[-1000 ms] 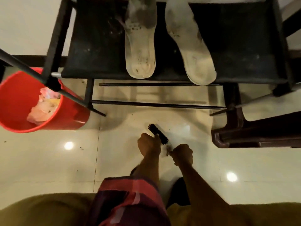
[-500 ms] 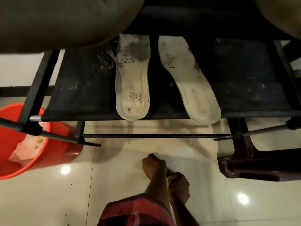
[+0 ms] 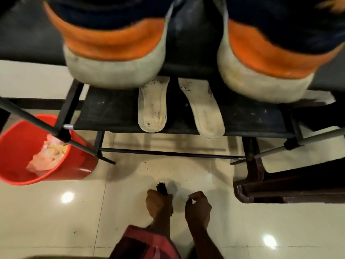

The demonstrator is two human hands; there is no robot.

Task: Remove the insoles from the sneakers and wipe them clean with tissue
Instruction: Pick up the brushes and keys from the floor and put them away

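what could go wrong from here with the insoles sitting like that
1. The straight insole and the angled insole both overhang the front edge of the shelf; a knock might drop them onto the speckled floor.
2. The left hand grips a brush, not tissue, and dirt specks show on both insoles, so the wiping may be skipped.

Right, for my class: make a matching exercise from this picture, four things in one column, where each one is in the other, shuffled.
1 red plastic bucket
2 pale worn insoles
3 small black brush
4 orange-and-white sneakers

A gripped in the left hand
B flat on the black rack shelf
C on the tiled floor, beside the rack
D above the insoles

Pairs: 1-C, 2-B, 3-A, 4-D
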